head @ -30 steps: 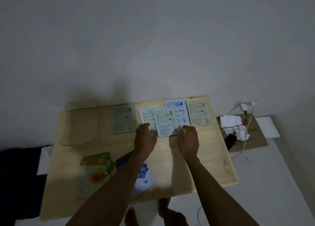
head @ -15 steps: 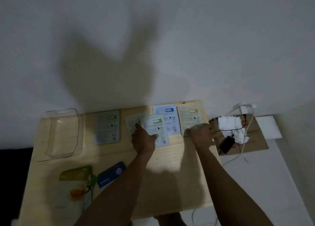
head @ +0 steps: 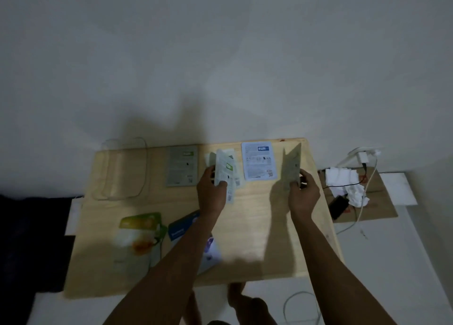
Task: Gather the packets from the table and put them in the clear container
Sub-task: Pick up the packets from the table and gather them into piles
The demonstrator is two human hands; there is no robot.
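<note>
Though no print is legible, my left hand [head: 211, 194] pinches a green-labelled packet [head: 223, 171] lifted off the table [head: 247, 229], my right hand [head: 302, 194] grips a yellowish packet [head: 291, 169]; the clear container [head: 123, 169] lies far left.

Room's pretty dim, so the print on the blue-label packet [head: 259, 160] and the grey packet [head: 182, 165] is way too small to read. The left forearm [head: 171, 258] covers most of the dark blue packet [head: 180, 227] and part of the white one with purple on it [head: 212, 250]. The clear container [head: 123, 169] is barely an outline, can't tell its depth. The orange-and-green pouch [head: 138, 238] looks smeared. Both arms get cut off at the bottom edge, and the feet [head: 235, 302] only partly show under the table [head: 247, 238].
</note>
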